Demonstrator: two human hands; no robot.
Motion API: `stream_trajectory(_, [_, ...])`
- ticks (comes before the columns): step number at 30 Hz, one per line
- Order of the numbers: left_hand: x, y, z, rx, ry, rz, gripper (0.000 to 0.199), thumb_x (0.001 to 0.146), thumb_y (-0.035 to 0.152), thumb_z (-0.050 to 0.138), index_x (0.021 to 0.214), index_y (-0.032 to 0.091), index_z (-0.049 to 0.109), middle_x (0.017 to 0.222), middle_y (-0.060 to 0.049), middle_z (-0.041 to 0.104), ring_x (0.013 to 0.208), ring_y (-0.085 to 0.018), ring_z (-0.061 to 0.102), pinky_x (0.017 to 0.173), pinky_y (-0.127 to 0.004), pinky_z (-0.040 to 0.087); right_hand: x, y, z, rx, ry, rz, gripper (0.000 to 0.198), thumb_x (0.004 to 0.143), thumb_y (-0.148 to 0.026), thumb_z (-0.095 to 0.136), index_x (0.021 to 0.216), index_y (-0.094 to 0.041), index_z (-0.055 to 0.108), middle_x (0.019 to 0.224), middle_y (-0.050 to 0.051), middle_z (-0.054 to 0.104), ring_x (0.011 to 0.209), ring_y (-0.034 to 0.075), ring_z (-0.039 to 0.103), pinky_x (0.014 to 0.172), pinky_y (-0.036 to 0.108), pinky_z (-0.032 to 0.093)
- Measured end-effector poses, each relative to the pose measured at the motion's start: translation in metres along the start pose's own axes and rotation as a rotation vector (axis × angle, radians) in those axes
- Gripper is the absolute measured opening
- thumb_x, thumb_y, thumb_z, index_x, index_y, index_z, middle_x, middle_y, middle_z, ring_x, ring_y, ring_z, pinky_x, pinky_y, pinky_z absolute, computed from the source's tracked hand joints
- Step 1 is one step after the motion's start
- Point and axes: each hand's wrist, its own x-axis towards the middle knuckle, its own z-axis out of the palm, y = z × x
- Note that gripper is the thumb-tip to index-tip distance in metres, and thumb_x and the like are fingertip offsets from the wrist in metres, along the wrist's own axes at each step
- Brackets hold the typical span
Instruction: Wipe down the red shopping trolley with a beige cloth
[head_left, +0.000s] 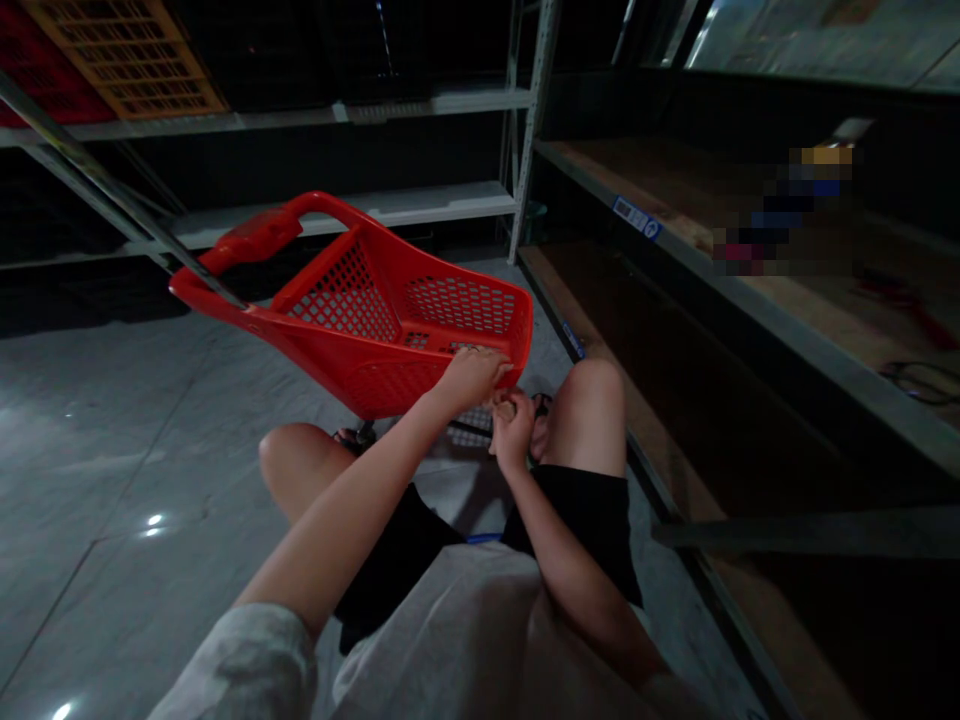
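A red plastic shopping cart (360,340) with perforated basket walls stands in front of me, angled with its handle to the far left. My left hand (474,370) lies over the rim at the basket's near right corner, its fingers bent down around the edge. Just below that corner is my right hand (513,428), its fingers curled closed. Something small and tan shows between them, too dim to name. The cart's basket holds nothing that I can make out.
Metal shelving (450,200) with a yellow crate (135,55) and a red crate (45,75) stands behind the cart. Along the right runs a wooden-topped shelf (757,290) with a blurred-out item and a dark cable. My knees flank the cart's near end, above a grey floor (150,450).
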Motion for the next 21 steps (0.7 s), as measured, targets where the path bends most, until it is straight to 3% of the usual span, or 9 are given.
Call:
stream_trajectory(2, [-0.008, -0.026, -0.018, 0.028, 0.027, 0.028, 0.04, 0.11, 0.04, 0.041, 0.131, 0.019, 0.067, 0.129, -0.011, 0.073, 0.12, -0.023, 0.066, 0.098, -0.032, 0.044, 0.018, -0.011, -0.01, 0.03, 0.065, -0.092, 0.022, 0.08, -0.014, 0.062, 0.1, -0.022, 0.062, 0.108, 0.007, 0.061, 0.107, 0.023, 0.059, 0.103, 0.042, 0.049])
stream_trajectory(5, [-0.026, -0.079, -0.051, 0.177, 0.041, -0.053, 0.051, 0.108, 0.054, 0.04, 0.125, 0.018, 0.07, 0.123, -0.012, 0.075, 0.116, -0.027, 0.068, 0.095, -0.034, 0.044, 0.032, -0.02, -0.014, 0.058, 0.097, -0.248, 0.025, 0.083, -0.014, 0.064, 0.105, -0.024, 0.064, 0.114, 0.007, 0.061, 0.115, 0.024, 0.058, 0.109, 0.045, 0.047])
stream_trajectory(9, [-0.048, -0.132, -0.07, 0.295, -0.127, -0.216, 0.064, 0.105, 0.066, 0.032, 0.105, 0.021, 0.078, 0.1, -0.012, 0.079, 0.099, -0.028, 0.073, 0.084, -0.033, 0.044, 0.007, 0.006, 0.003, -0.003, -0.037, -0.197, 0.02, 0.081, -0.01, 0.058, 0.094, -0.023, 0.066, 0.103, 0.006, 0.061, 0.104, 0.022, 0.061, 0.097, 0.039, 0.053])
stream_trajectory(13, [-0.056, -0.139, -0.055, 0.359, -0.125, -0.204, 0.072, 0.105, 0.066, 0.025, 0.098, 0.019, 0.078, 0.095, -0.015, 0.08, 0.095, -0.031, 0.073, 0.081, -0.037, 0.043, -0.014, 0.025, 0.014, -0.024, -0.091, -0.138, 0.021, 0.074, -0.007, 0.055, 0.084, -0.022, 0.065, 0.088, 0.003, 0.059, 0.087, 0.02, 0.06, 0.084, 0.034, 0.054])
stream_trajectory(18, [-0.055, -0.127, -0.038, 0.347, -0.008, -0.184, 0.072, 0.104, 0.069, 0.027, 0.096, 0.018, 0.078, 0.095, -0.017, 0.079, 0.094, -0.033, 0.073, 0.08, -0.039, 0.041, 0.026, -0.016, -0.001, 0.025, 0.071, -0.24, 0.026, 0.08, -0.01, 0.058, 0.1, -0.023, 0.067, 0.11, 0.007, 0.063, 0.11, 0.022, 0.061, 0.104, 0.041, 0.05])
stream_trajectory(21, [-0.054, -0.122, -0.035, 0.34, 0.054, -0.206, 0.076, 0.103, 0.072, 0.025, 0.093, 0.018, 0.078, 0.092, -0.018, 0.079, 0.091, -0.034, 0.073, 0.079, -0.04, 0.04, 0.047, -0.031, -0.002, 0.031, 0.118, -0.304, 0.026, 0.082, -0.012, 0.06, 0.102, -0.024, 0.068, 0.114, 0.007, 0.063, 0.115, 0.023, 0.06, 0.107, 0.042, 0.048])
